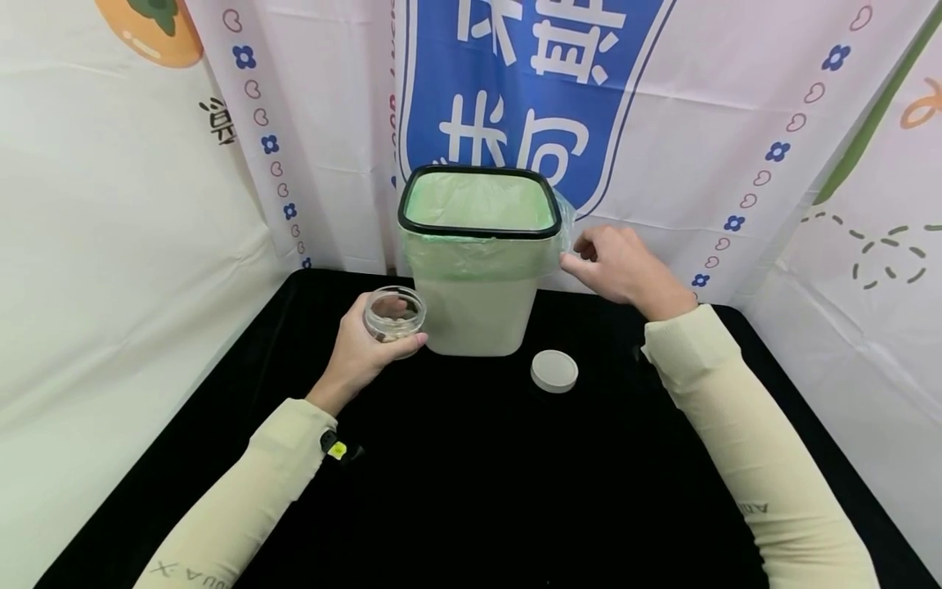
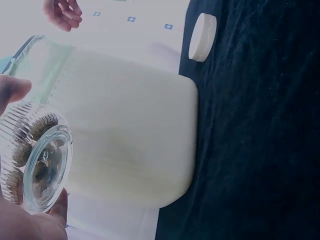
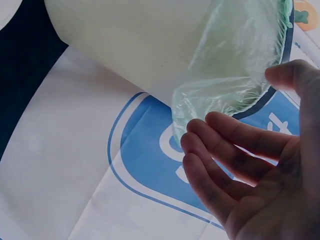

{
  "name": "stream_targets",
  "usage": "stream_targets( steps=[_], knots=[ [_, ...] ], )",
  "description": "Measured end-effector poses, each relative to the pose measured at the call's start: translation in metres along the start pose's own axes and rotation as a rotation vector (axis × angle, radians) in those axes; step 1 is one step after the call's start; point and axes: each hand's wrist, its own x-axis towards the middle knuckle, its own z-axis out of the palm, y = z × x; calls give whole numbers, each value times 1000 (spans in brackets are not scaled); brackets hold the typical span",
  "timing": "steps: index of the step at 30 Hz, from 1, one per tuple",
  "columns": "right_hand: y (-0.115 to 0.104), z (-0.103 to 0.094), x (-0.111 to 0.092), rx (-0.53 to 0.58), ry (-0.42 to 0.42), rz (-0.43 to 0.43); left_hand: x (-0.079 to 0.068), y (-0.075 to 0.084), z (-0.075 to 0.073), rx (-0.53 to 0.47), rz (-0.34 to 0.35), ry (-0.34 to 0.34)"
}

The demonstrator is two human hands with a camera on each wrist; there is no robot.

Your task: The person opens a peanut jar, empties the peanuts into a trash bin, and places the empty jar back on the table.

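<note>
Now my left hand (image 1: 357, 345) is gripping the lidless jar (image 1: 396, 316) left of centre, risking spilled contents (image 1: 397, 334) if tilting too far; my right hand (image 1: 621, 266) is hovering empty, loosely curved, beside the bin (image 1: 474, 315).

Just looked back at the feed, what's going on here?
A person's left grip holds an open clear jar, small pieces inside, beside a bin. The right grip is by the overhanging liner at the bin's other side; whether it touches is unclear. A white lid lies on the black tabletop.
</note>
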Motion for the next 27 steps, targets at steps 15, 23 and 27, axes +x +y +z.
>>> stream_targets(
  steps=[15, 23, 27],
  knots=[
    [-12, -15, 13, 33, 37, 130, 22, 31, -22, 56, 53, 112],
    [-14, -19, 19, 59, 75, 146, 32, 47, -31, 97, 59, 208],
    [-19, -20, 26, 52, 103, 145, 38, 53, -39, 104, 57, 224]
  ],
)
